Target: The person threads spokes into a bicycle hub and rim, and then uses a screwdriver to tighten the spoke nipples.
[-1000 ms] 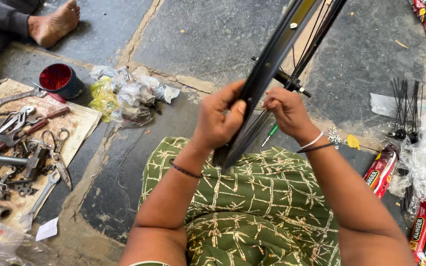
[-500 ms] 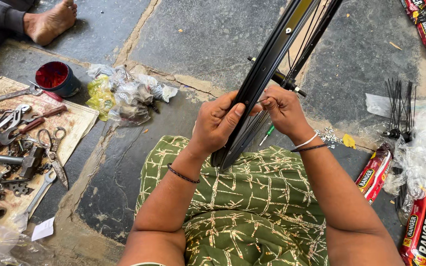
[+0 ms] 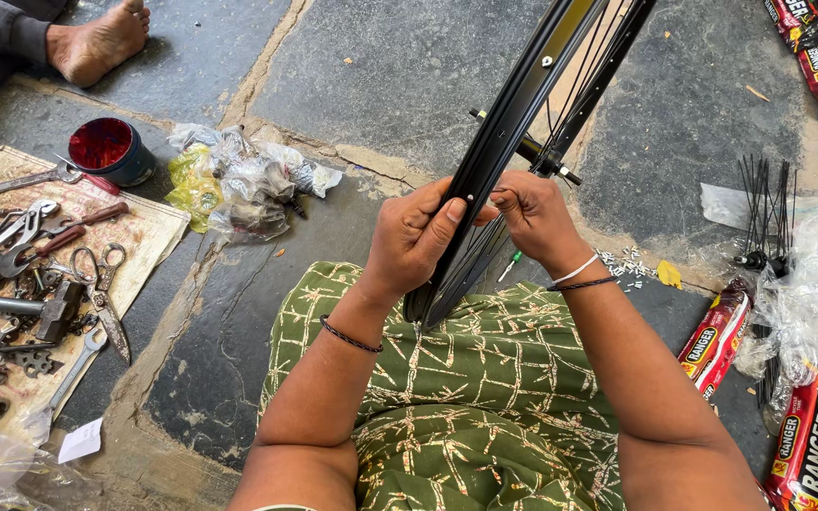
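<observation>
A black bicycle wheel rim (image 3: 513, 123) with thin spokes (image 3: 584, 90) stands edge-on over my lap, its lower edge resting on green patterned cloth (image 3: 471, 378). My left hand (image 3: 414, 237) wraps the rim from the left, thumb pressed on its outer face near a spoke hole. My right hand (image 3: 532, 216) sits on the rim's right side, fingers pinched on a spoke where it meets the rim. The hub axle (image 3: 546, 161) shows just above my right hand.
Wrenches, pliers, scissors and a hammer lie on a mat (image 3: 144, 237) at the left, beside a red-lined tin (image 3: 106, 149). Crumpled plastic bags (image 3: 248, 185) lie ahead. Loose spokes (image 3: 764, 213), small nipples (image 3: 627, 260) and packaged tubes (image 3: 717, 331) lie at the right. Another person's bare foot (image 3: 97, 43) is top left.
Both hands have shifted slightly along the rim, and the view has tilted a little. The grip on rim and spoke stays the same.
</observation>
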